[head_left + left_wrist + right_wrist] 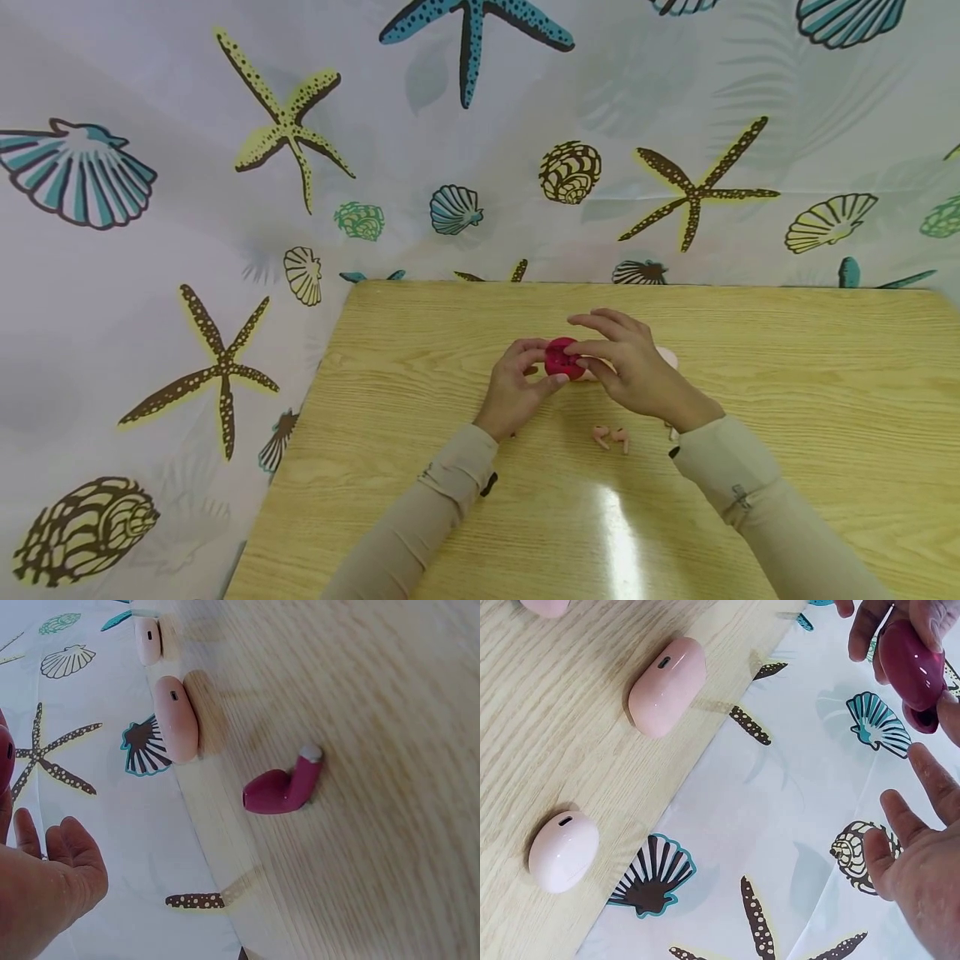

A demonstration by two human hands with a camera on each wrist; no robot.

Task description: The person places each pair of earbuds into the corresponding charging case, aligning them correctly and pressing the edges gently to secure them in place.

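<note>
My left hand [517, 387] grips a dark red earbud case [564, 360], fingers behind it and thumb along its front edge. In the head view the case's inside faces up. From the right side, my right hand [637, 367] pinches a dark red earbud [921, 721] right at the case, thumb and index finger together, its other fingers spread out. The glossy outside of the case shows in the right wrist view, while most of the earbud is hidden by fingers. A second dark red earbud [281, 787] with a silver stem tip lies on the wooden table.
Behind the hands stand a pink earbud case [667, 688] and a white earbud case [564, 851], both closed. Two pink earbuds [611, 438] lie on the wooden table [420, 517] nearer me. A cloth with shells and starfish hangs along the table's back and left edges.
</note>
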